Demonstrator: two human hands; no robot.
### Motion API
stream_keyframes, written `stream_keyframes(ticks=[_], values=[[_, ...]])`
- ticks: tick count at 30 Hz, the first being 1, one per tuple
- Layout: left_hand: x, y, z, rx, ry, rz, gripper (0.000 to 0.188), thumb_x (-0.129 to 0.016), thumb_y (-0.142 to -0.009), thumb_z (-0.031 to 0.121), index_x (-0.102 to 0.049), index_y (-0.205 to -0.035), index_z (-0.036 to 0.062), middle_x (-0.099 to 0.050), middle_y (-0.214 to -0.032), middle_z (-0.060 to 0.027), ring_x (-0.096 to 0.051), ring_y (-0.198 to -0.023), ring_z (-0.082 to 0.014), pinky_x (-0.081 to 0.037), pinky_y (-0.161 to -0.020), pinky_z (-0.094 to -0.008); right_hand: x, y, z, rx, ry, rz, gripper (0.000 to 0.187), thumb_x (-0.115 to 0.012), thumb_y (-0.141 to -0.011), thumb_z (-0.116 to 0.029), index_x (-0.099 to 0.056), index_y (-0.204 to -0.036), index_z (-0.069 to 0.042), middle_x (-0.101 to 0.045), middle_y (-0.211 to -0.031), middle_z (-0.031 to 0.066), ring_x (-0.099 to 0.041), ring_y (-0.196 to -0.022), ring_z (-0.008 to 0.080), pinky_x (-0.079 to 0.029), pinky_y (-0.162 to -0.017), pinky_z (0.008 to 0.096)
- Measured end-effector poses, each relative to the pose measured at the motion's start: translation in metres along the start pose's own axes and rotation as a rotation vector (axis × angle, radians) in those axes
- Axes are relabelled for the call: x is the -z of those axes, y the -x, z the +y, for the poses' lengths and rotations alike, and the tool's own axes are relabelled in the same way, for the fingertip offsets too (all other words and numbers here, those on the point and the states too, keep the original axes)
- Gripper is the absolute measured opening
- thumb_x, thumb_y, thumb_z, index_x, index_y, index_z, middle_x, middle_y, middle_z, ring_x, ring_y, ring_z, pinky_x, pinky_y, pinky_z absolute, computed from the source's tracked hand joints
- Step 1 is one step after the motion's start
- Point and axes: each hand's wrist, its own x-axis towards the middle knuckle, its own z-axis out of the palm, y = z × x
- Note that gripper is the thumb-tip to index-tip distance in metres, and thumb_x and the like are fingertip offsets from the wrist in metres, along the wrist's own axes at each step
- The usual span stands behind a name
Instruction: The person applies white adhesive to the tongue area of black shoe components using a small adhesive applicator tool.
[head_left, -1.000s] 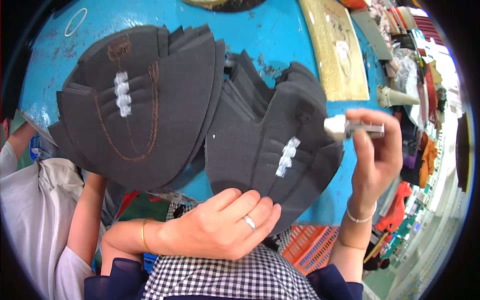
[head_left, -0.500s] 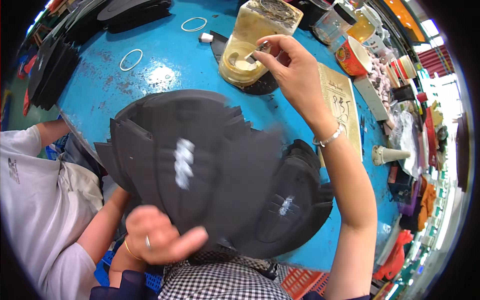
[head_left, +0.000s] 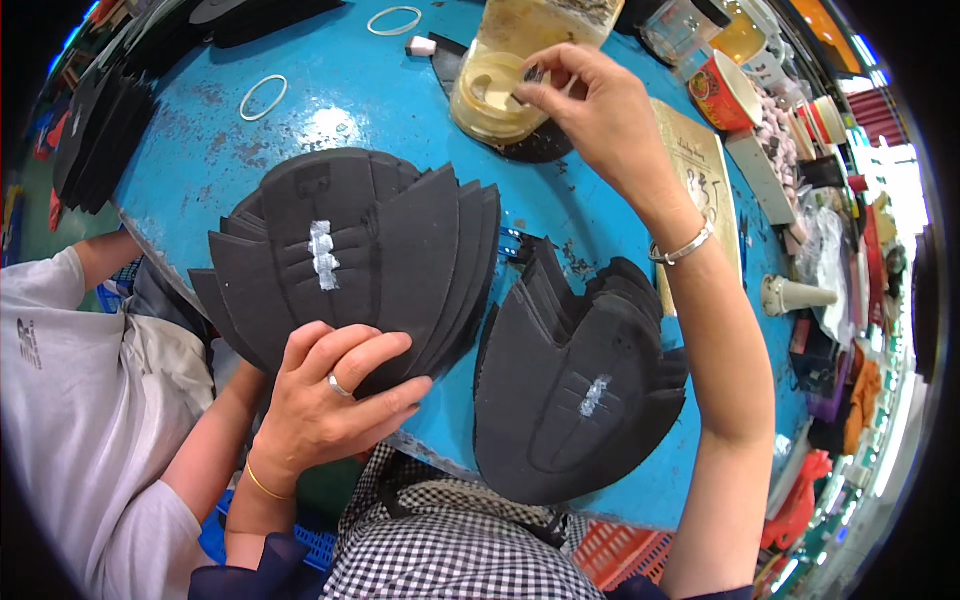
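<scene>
My left hand lies over the near edge of a fanned pile of black foam sheets, fingers apart on the top sheet and thumb hidden. Short slits and a wet whitish streak mark that sheet's middle. Pinched in my right hand is a short dark tool, mostly covered by the fingers, above the open mouth of a stained glue pot. Between my arms sits a second pile of black foam sheets, its top sheet also streaked white across the slits.
Two pale rings lie on the blue table. More black sheets are stacked far left, near another person in a white shirt. Right of my forearm are a printed card, a red paper cup and a whitish cone.
The blurred, moving black sheets have settled on the left pile, apart from the right one. My left hand has moved up onto that pile. My right hand stays by the pot.
</scene>
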Motion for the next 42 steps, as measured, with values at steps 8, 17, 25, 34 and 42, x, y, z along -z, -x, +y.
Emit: stream_keyframes(ticks=[8, 17, 25, 34, 42], values=[[-0.008, 0.002, 0.053, -0.3, 0.531, 0.065, 0.016, -0.065, -0.087, 0.013, -0.073, -0.101, 0.0126, -0.069, -0.114, -0.0018, -0.065, -0.1, -0.0138, -0.05, -0.078, -0.0267, 0.083, 0.116, -0.053, -0.358, -0.638, -0.034, 0.017, -0.064, -0.096, -0.011, -0.066, -0.108, 0.001, -0.07, -0.103, 0.0073, -0.065, -0.095, 0.0144, -0.051, -0.087, 0.028], [-0.045, -0.003, 0.086, -0.274, 0.42, 0.008, 0.021, -0.071, -0.084, 0.02, -0.078, -0.103, 0.0168, -0.068, -0.113, 0.0053, -0.061, -0.094, -0.0088, -0.043, -0.075, -0.025, 0.109, 0.208, -0.095, -0.264, -0.306, -0.266, 0.036, -0.08, -0.071, 0.005, -0.066, -0.102, -0.003, -0.075, -0.098, 0.0123, -0.07, -0.084, 0.0253, -0.053, -0.073, 0.0323], [-0.038, -0.006, 0.092, -0.292, 0.408, -0.044, 0.02, -0.067, -0.084, 0.018, -0.078, -0.1, 0.0129, -0.07, -0.107, -0.0004, -0.064, -0.087, -0.0113, -0.045, -0.069, -0.0275, 0.093, 0.208, -0.076, -0.034, -0.022, -0.188, 0.039, -0.082, -0.07, 0.004, -0.067, -0.104, -0.002, -0.073, -0.098, 0.0115, -0.069, -0.084, 0.0276, -0.054, -0.073, 0.0344], [-0.019, -0.014, 0.097, -0.309, 0.326, -0.145, 0.026, -0.06, -0.082, 0.017, -0.077, -0.098, 0.0049, -0.071, -0.109, -0.009, -0.067, -0.092, -0.0177, -0.053, -0.073, -0.031, 0.095, 0.215, -0.088, -0.055, -0.139, -0.243, 0.037, -0.084, -0.069, 0.002, -0.066, -0.102, -0.002, -0.073, -0.096, 0.0114, -0.069, -0.079, 0.0271, -0.053, -0.07, 0.0343], [-0.018, -0.016, 0.091, -0.287, 0.509, -0.159, 0.03, -0.062, -0.077, 0.014, -0.075, -0.102, 0.0029, -0.069, -0.096, -0.0089, -0.066, -0.086, -0.0206, -0.054, -0.073, -0.0312, 0.112, 0.226, -0.074, -0.363, -0.417, 0.095, 0.028, -0.071, -0.089, -0.003, -0.057, -0.112, 0.002, -0.071, -0.104, 0.0156, -0.065, -0.094, 0.0211, -0.052, -0.083, 0.032]])
